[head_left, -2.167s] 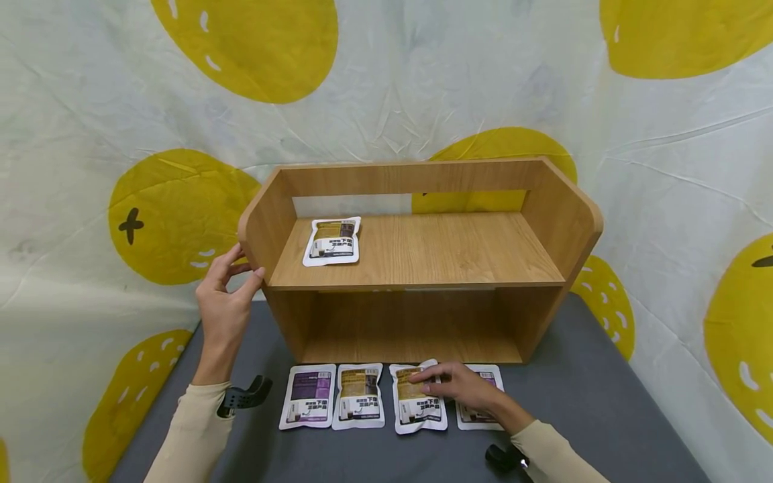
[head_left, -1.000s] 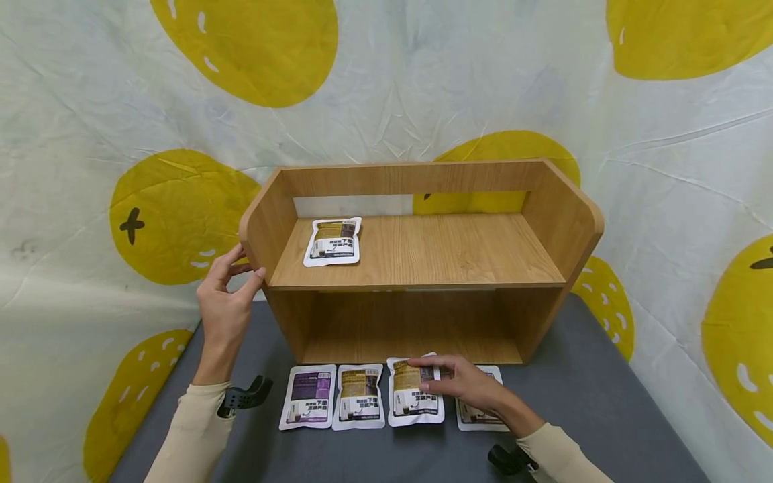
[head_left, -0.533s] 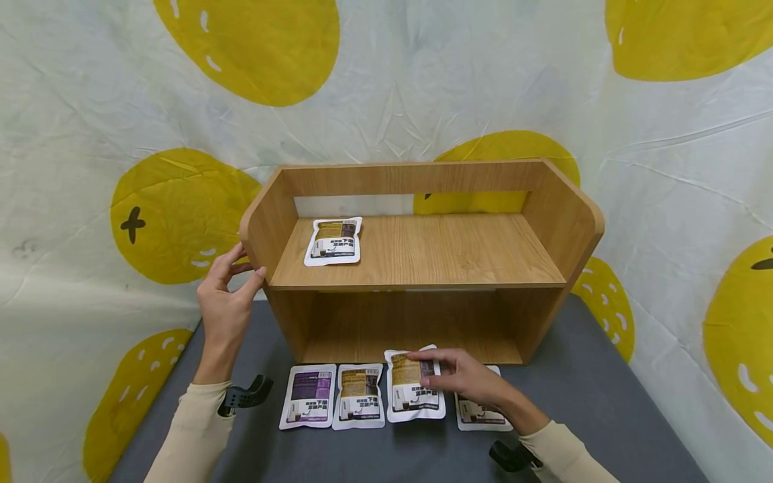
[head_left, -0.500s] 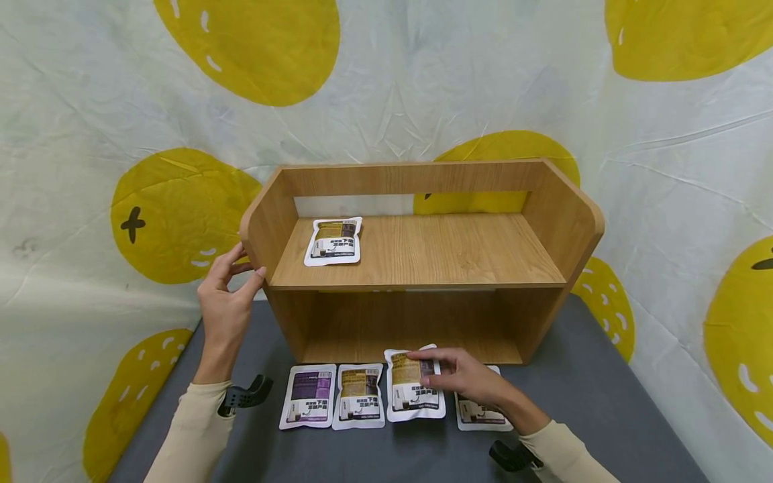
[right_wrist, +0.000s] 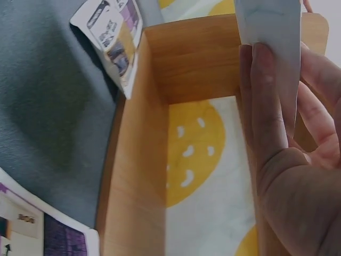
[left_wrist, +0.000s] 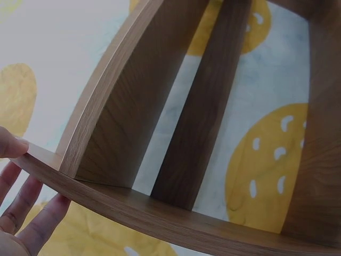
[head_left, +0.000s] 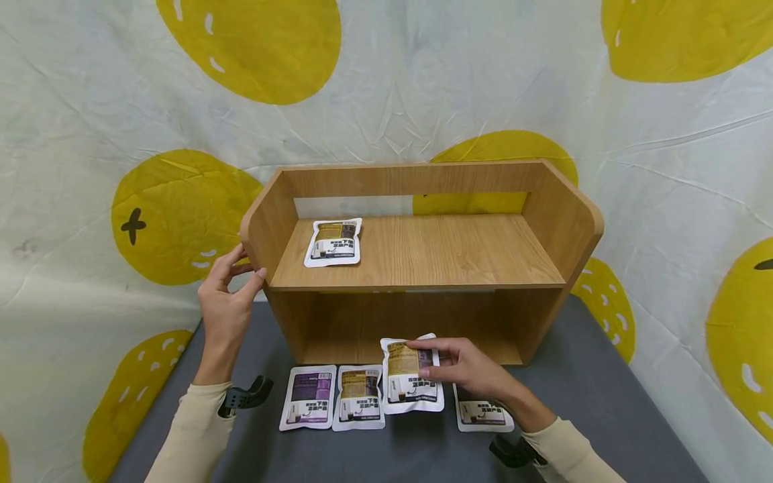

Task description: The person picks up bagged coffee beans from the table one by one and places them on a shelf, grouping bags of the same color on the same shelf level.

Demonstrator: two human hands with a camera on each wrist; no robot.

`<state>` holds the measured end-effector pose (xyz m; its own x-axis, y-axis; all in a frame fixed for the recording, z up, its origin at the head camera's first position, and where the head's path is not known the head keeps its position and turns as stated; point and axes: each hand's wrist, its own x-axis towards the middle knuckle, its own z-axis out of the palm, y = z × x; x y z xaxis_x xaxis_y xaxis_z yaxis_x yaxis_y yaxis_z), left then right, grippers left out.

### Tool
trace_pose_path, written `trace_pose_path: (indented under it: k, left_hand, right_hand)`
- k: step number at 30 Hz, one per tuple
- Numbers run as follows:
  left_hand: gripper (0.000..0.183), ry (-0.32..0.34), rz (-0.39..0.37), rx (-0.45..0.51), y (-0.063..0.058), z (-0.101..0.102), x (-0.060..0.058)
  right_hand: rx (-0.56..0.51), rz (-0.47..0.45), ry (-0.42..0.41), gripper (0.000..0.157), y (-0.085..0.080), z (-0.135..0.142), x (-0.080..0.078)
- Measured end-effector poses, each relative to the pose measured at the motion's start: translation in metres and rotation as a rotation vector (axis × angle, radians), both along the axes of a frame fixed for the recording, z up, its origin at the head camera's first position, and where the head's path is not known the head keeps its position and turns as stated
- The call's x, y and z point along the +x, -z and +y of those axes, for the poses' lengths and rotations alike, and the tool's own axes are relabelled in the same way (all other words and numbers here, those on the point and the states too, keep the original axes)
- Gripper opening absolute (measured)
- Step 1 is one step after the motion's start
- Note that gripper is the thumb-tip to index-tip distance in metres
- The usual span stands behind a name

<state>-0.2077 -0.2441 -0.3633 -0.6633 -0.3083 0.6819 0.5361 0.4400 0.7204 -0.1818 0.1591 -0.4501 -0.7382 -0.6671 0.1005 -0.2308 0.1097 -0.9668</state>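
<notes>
My right hand (head_left: 470, 367) pinches a flat white-edged pouch with a brown-gold label (head_left: 404, 379), raised off the table in front of a small wooden shelf (head_left: 435, 251). In the right wrist view the pouch's pale back (right_wrist: 269, 24) sits between thumb and fingers. My left hand (head_left: 226, 312) grips the shelf's left side panel; the left wrist view shows thumb and fingers on either side of its edge (left_wrist: 122, 210). On the table lie a purple pouch (head_left: 308, 397), a brown-gold pouch (head_left: 359, 397) and another pouch (head_left: 483, 414), partly hidden under my right hand.
One more brown-gold pouch (head_left: 333, 241) lies at the left of the shelf's upper board. The lower compartment (head_left: 404, 322) opens toward me above the dark grey table (head_left: 338, 456). Behind hangs a pale curtain (head_left: 386, 80) with yellow patterns.
The right hand has lifted the brown-gold pouch off the table and moved it slightly up and toward the shelf. My left hand and the other pouches stay in place.
</notes>
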Motion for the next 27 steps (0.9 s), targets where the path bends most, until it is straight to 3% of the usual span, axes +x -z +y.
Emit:
trace_pose_path:
  k: [27]
  left_hand:
    - [0.056,0.016,0.004,0.026,-0.002,0.002,0.002]
  right_hand:
    - [-0.002,0.023,0.008,0.046,-0.060,-0.003,0.010]
